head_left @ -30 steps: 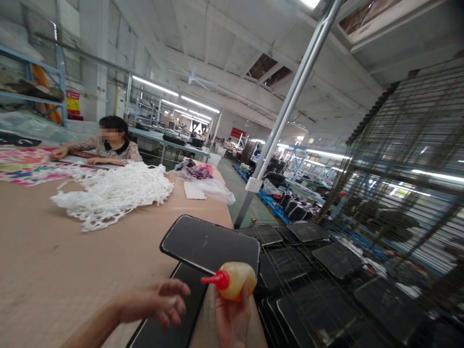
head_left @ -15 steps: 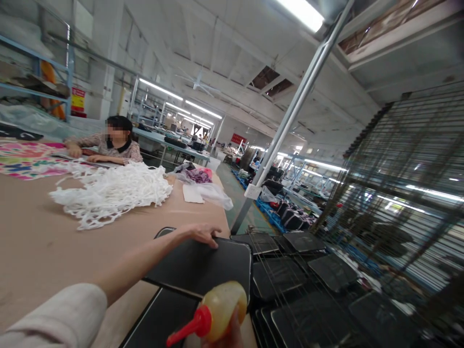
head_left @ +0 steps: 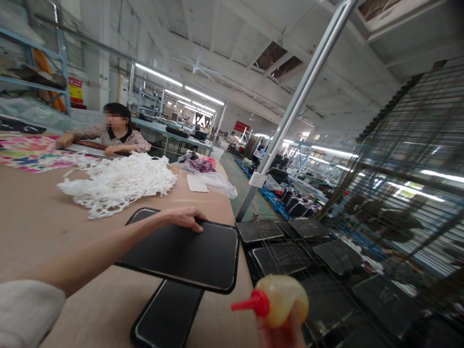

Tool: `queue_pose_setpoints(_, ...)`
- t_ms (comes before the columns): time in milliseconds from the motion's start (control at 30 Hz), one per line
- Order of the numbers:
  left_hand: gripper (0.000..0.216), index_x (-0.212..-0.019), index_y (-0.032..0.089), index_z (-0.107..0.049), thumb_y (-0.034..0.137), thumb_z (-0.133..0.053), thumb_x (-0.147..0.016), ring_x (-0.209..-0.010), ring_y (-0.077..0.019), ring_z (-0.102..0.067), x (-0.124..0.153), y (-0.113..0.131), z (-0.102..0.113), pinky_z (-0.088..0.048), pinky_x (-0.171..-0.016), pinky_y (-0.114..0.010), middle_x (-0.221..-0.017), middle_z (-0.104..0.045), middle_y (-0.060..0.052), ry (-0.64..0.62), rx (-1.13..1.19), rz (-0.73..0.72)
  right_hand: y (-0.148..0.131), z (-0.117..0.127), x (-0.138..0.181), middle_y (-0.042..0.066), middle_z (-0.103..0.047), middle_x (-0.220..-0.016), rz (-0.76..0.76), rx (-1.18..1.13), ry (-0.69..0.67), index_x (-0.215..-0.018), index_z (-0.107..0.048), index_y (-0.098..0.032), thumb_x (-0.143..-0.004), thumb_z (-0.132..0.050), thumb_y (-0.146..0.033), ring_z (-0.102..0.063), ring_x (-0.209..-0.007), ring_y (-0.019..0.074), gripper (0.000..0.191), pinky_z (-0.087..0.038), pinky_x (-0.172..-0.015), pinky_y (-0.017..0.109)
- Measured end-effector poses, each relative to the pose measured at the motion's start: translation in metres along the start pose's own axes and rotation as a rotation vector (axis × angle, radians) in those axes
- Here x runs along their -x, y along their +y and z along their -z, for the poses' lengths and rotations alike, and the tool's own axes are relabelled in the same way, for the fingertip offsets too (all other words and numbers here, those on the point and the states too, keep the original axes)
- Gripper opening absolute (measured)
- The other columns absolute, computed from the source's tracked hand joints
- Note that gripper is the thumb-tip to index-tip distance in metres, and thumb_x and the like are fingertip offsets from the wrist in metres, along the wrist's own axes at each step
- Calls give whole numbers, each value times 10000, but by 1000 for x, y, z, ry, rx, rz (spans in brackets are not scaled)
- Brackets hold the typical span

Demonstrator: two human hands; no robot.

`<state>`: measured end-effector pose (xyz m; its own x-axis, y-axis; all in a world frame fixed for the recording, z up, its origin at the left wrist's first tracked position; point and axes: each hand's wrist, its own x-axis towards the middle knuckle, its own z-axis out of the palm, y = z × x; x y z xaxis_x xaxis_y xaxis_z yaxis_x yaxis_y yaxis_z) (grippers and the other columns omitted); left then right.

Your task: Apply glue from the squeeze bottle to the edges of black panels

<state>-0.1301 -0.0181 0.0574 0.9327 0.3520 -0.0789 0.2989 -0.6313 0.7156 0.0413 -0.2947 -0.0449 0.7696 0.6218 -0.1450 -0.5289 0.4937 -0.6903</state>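
Observation:
My left hand [head_left: 186, 218] grips the far edge of a black rounded rectangular panel [head_left: 188, 253], thumb on top and the fingers beyond the rim hidden. The panel is over the table, overlapping a second black panel [head_left: 166, 314] that lies below it. In my right hand [head_left: 281, 333] is a squeeze bottle [head_left: 284, 299] of yellowish liquid, its red nozzle pointing left. The bottle is just off the right edge of the table, apart from the panel.
On the brown table [head_left: 43, 217] lie a heap of white strips [head_left: 123, 181], colourful cloth [head_left: 39, 152] and a plastic bag [head_left: 217, 183]. Across it sits a co-worker [head_left: 118, 133]. To the right stand a wire rack [head_left: 406, 159] and several black panels [head_left: 337, 256]; a metal post [head_left: 290, 118] rises by the table.
The upper panel has shifted left with my left hand on it, showing more of the lower panel. My right hand has carried the bottle to the right, away from the panels.

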Motion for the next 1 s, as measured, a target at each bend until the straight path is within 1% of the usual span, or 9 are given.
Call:
queue_pose_setpoints(100,355,-985,172,-703,310,-640,-664,-838,-209,-564,17,13,5,-399,-716,-213,-873,-689,9,-107,51,21,-43,-25,-16,9,-605,-1134,212,44,75,-1038,-613,-253,-694,-678,-469,-507,-1115,206,412,-364,-1000,396)
queue_pose_setpoints(167,371,-1003,170,-701,311,-658,-662,-846,-213,-567,25,23,6,-402,-732,-216,-884,-690,5,-163,93,41,-62,-41,-24,22,-561,-1203,333,98,50,-1081,-589,-238,-641,-721,-431,-449,-1177,230,498,-281,-1049,438)
queue_pose_setpoints(233,374,-1005,171,-702,316,-673,-661,-842,-215,-575,31,31,7,-407,-745,-222,-888,-692,1,-206,139,56,-72,-51,-29,43,-556,-1203,425,174,-7,-1099,-579,-221,-616,-739,-391,-454,-1166,247,536,-281,-1038,469)
queue_pose_setpoints(300,374,-1003,170,-703,314,-682,-659,-840,-216,-579,34,36,8,-411,-755,-227,-891,-693,-2,-238,179,61,-75,-54,-32,43,-582,-1153,478,239,-62,-1100,-581,-218,-615,-746,-349,-495,-1111,233,529,-328,-1005,454)
queue_pose_setpoints(400,370,-998,165,-704,289,-687,-650,-852,-221,-579,36,40,8,-412,-773,-234,-887,-695,-5,-259,213,67,-75,-51,-36,26,-616,-1062,519,297,-93,-1090,-590,-216,-618,-751,-313,-555,-990,183,508,-398,-941,371)
queue_pose_setpoints(533,367,-997,164,-705,272,-682,-647,-876,-227,-577,36,41,8,-410,-794,-240,-877,-695,-4,-286,244,68,-74,-46,-41,46,-646,-941,531,364,-122,-1064,-595,-171,-626,-744,-325,-595,-864,179,488,-466,-805,311)
queue_pose_setpoints(733,333,-955,164,-716,266,-681,-640,-885,-228,-566,33,34,8,-403,-797,-240,-846,-692,-10,-295,295,65,-75,-43,-41,19,-658,-860,554,346,-134,-1073,-593,-190,-601,-765,-304,-612,-827,168,514,-489,-711,256)
queue_pose_setpoints(867,304,-892,176,-729,263,-708,-602,-881,-232,-565,31,28,6,-409,-792,-248,-790,-688,-9,-296,372,97,-75,-45,-37,11,-658,-846,493,310,-83,-1064,-599,-197,-536,-801,-303,-612,-822,163,575,-494,-687,235)
queue_pose_setpoints(1000,241,-802,182,-734,257,-726,-573,-867,-235,-569,30,24,5,-413,-789,-259,-772,-686,-12,-294,428,130,-73,-47,-33,14,-657,-854,454,304,-91,-1064,-599,-203,-514,-809,-308,-610,-827,171,598,-495,-694,251)
